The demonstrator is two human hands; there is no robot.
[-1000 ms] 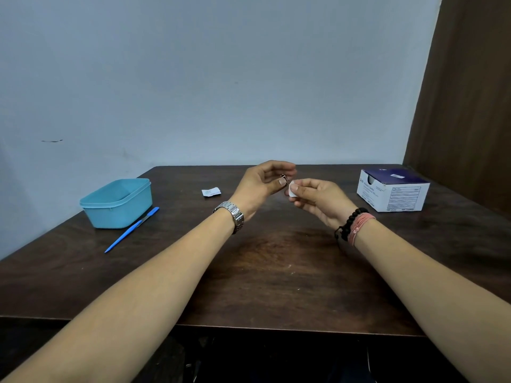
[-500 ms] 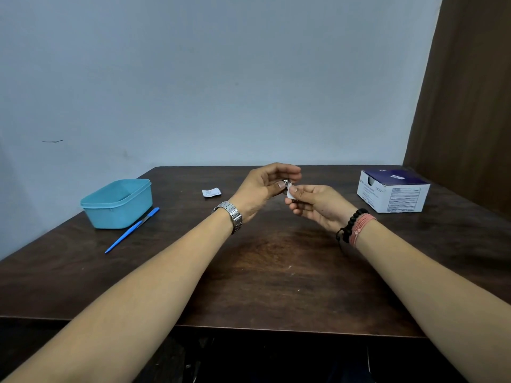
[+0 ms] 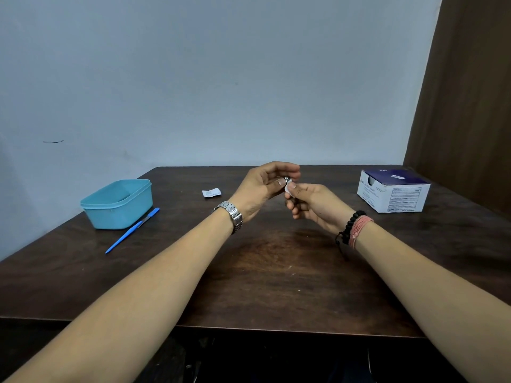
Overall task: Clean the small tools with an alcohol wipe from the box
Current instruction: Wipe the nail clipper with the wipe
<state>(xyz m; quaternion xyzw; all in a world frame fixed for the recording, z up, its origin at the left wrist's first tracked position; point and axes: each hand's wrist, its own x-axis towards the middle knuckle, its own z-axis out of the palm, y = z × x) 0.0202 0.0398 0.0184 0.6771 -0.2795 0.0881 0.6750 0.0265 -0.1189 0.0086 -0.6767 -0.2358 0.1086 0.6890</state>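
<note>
My left hand point(image 3: 262, 186) holds a small metal tool point(image 3: 286, 179) between thumb and fingers above the middle of the dark wooden table point(image 3: 276, 272); most of the tool is hidden in the fingers. My right hand point(image 3: 312, 203) pinches a white alcohol wipe point(image 3: 288, 187) and presses it against the tool's tip. The white and blue wipe box point(image 3: 392, 193) stands at the far right. A blue-handled tool point(image 3: 132, 230) lies on the table at the left.
A teal plastic tub point(image 3: 117, 204) stands at the far left, just behind the blue-handled tool. A torn white wipe wrapper point(image 3: 211, 192) lies behind my left hand. A pale wall closes the table's back and left, and a brown panel stands at the right.
The two hands have come together: the right hand has brought the wipe from a small gap onto the tool held in the left hand. Everything on the table stays put.
</note>
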